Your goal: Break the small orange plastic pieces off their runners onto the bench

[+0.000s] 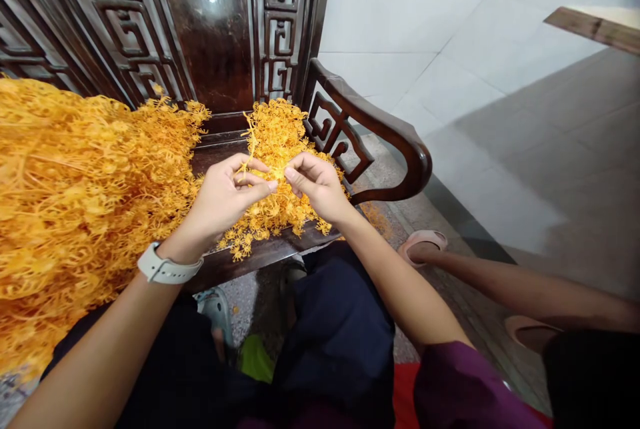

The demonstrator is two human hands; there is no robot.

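Observation:
Over a small heap of orange-yellow plastic flower pieces [283,126], both my hands are close together with fingers pinched. My left hand [227,192], with a pale watch band at the wrist, has a thin yellow plastic flower sprig [251,136] running up between its fingers. My right hand [317,186] pinches thumb against forefinger just to the right. Whatever is in its fingertips blends into the yellow pieces behind. The heap lies on a dark wooden bench seat [255,259], with some pieces at the front edge.
A much larger pile of the same orange-yellow pieces [85,196] rises at the left. The bench has a carved back [215,49] and a curved armrest [395,136] on the right. Another person's leg [530,282] and pink slipper [425,242] are at the right, near a tiled wall.

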